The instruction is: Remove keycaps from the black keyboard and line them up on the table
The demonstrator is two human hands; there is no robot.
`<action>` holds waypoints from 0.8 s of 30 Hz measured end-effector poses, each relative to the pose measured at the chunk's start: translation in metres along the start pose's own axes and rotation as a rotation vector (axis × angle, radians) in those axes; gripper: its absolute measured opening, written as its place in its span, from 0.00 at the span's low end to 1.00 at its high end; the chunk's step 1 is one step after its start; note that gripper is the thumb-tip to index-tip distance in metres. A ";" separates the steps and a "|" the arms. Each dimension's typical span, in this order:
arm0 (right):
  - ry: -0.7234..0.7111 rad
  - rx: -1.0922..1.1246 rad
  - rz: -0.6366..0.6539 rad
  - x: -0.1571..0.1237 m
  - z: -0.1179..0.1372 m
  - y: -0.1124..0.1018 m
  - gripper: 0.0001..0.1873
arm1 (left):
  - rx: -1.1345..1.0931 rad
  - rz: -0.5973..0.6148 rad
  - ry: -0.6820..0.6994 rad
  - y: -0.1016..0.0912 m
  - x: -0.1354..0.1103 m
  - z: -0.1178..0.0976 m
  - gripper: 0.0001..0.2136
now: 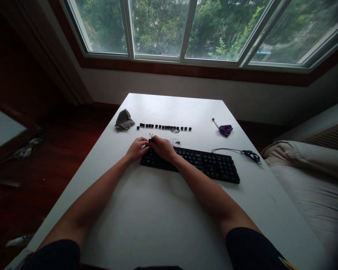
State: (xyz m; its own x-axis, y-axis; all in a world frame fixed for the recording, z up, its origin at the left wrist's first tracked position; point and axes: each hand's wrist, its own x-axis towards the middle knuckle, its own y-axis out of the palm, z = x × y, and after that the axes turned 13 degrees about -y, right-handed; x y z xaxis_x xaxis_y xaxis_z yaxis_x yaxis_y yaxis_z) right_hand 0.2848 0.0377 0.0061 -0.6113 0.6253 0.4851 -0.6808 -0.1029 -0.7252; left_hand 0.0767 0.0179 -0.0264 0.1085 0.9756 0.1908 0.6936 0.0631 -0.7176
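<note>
A black keyboard lies across the white table. Both my hands rest at its left end. My left hand has its fingers curled at the keyboard's top left corner. My right hand is closed over a small black wire tool, whose two prongs stick up between the hands. A row of several loose black keycaps lies on the table just beyond the hands.
A crumpled grey cloth lies at the far left. A purple brush lies at the far right. The keyboard's coiled cable sits to its right. Two small round discs lie by the keycaps. A bed borders the right side.
</note>
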 end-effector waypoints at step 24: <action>0.213 0.437 -0.333 0.000 -0.003 0.009 0.08 | -0.044 -0.059 -0.023 0.004 -0.004 -0.019 0.09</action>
State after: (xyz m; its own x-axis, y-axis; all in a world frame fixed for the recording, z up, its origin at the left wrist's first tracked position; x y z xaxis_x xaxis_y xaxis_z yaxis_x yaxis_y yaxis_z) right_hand 0.2798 0.0388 -0.0022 -0.2720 0.8154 0.5110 -0.9530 -0.1548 -0.2602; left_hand 0.0927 0.0103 -0.0172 0.0498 0.9751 0.2160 0.7289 0.1124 -0.6754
